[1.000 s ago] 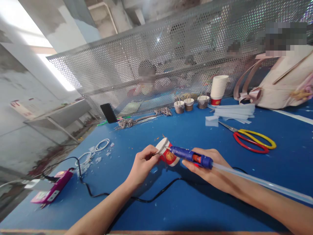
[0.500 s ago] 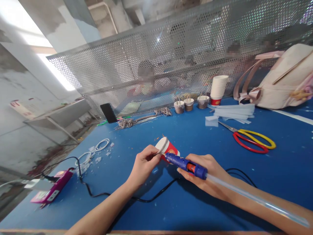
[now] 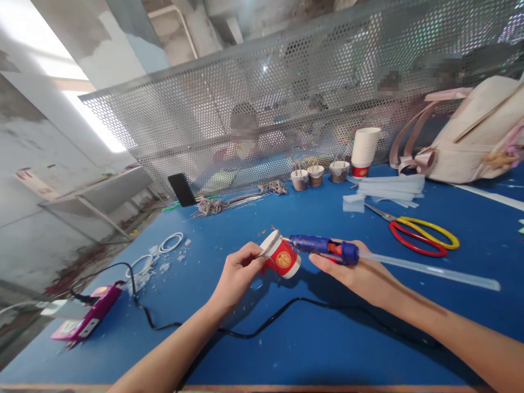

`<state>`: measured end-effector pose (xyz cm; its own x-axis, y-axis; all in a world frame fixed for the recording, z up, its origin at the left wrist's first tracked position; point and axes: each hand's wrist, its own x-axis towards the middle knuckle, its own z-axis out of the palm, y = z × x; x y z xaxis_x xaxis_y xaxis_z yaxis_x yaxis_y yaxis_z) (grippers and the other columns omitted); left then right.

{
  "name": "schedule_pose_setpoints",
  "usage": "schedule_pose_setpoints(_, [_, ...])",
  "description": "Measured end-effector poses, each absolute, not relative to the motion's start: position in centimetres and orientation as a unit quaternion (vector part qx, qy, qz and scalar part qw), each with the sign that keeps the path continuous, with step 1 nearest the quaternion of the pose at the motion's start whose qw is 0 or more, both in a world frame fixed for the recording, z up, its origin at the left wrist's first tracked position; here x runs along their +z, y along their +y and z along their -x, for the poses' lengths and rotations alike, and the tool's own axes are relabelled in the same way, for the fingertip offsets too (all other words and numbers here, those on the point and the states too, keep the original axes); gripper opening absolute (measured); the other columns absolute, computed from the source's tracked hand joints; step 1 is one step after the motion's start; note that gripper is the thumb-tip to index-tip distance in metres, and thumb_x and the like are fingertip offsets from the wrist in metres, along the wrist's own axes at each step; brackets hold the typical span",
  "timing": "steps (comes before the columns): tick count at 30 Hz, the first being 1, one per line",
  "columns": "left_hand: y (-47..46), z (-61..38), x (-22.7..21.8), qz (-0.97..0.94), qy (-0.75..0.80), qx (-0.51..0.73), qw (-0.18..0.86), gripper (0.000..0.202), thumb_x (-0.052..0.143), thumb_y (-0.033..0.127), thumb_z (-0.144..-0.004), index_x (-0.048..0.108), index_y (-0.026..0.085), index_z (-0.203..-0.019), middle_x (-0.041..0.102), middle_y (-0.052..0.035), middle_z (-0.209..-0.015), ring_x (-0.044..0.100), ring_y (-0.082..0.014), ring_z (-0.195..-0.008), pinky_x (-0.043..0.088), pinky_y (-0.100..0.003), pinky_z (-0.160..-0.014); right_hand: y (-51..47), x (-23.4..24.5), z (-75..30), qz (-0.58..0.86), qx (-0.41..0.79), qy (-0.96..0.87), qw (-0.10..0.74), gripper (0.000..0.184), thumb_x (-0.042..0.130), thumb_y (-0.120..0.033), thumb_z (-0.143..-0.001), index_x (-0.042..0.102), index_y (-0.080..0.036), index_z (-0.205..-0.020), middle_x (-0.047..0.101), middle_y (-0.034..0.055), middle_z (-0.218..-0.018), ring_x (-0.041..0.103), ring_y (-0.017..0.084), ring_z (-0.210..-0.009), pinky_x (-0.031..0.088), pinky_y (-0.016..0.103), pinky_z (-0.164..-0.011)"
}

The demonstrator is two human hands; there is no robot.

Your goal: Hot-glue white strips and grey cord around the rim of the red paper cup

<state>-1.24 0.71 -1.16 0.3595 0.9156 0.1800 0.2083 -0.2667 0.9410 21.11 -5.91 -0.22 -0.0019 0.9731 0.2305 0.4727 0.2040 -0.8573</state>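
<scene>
My left hand (image 3: 241, 270) is closed on the rim side of a red and white paper cup (image 3: 283, 257), which lies tilted with its mouth toward the upper left. A grey cord (image 3: 271, 244) runs along the cup's rim, partly under my fingers. My right hand (image 3: 347, 270) grips a blue hot glue gun (image 3: 313, 244), its nozzle at the rim's right end, at or very near the cord. Out of the gun's back sticks a long clear glue stick (image 3: 434, 271).
Scissors (image 3: 426, 234), translucent strips (image 3: 388, 188) and stacked cups (image 3: 365, 153) lie right, near a backpack (image 3: 470, 136). Cord-wrapped cups (image 3: 299, 180), grey cord bundles (image 3: 210, 206) and a phone (image 3: 182, 189) line the back. A black cable (image 3: 266, 327) crosses to a pink power strip (image 3: 92, 316).
The glue gun has moved up and right along the cup's rim and turned more level, with my right hand. The cup's red front now shows more fully in my left hand.
</scene>
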Motion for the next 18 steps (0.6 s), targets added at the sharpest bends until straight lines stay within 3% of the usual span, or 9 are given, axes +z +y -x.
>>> schedule_pose_setpoints(4, [0.9,1.4,-1.2,-0.685,0.408,0.396,0.456,0.014,0.057,0.024,-0.074,0.063,0.016,-0.064,0.056,0.0003,-0.066,0.051,-0.0120,-0.059,0.042,-0.024,-0.058,-5.1,-0.1,-22.3,0.558,0.373,-0.596,0.441,0.041,0.053,-0.049,-0.081,0.052,-0.018,-0.055,0.046,-0.0040,-0.046,0.037,0.007,-0.038,0.032,0.021,-0.039])
schedule_pose_setpoints(8, [0.8,1.2,-0.9,-0.683,0.414,0.405,0.445,0.014,0.057,0.022,-0.074,0.062,0.016,-0.063,0.055,0.0014,-0.063,0.050,-0.0113,-0.058,0.040,-0.023,-0.058,-2.8,-1.1,-23.8,0.593,0.372,-0.569,0.432,0.043,0.051,-0.054,-0.081,0.064,-0.016,-0.067,0.055,-0.0006,-0.049,0.047,0.009,-0.041,0.037,0.021,-0.042])
schedule_pose_setpoints(13, [0.6,1.0,-0.6,-0.696,0.428,0.414,0.401,0.012,0.057,0.022,-0.073,0.060,0.016,-0.062,0.054,0.0022,-0.064,0.049,-0.0102,-0.057,0.039,-0.022,-0.056,0.3,-2.7,-24.3,0.690,0.227,-0.615,0.306,0.039,0.051,-0.053,-0.081,0.070,-0.018,-0.081,0.062,0.0020,-0.059,0.054,0.014,-0.049,0.036,0.023,-0.043])
schedule_pose_setpoints(18, [0.7,1.2,-0.8,-0.718,0.431,0.417,0.354,0.012,0.057,0.023,-0.074,0.061,0.016,-0.065,0.055,0.0006,-0.069,0.051,-0.0112,-0.061,0.041,-0.022,-0.058,0.2,-2.3,-25.2,0.706,0.208,-0.639,0.225,0.038,0.052,-0.055,-0.078,0.067,-0.020,-0.076,0.061,0.0022,-0.055,0.058,0.018,-0.053,0.037,0.026,-0.048])
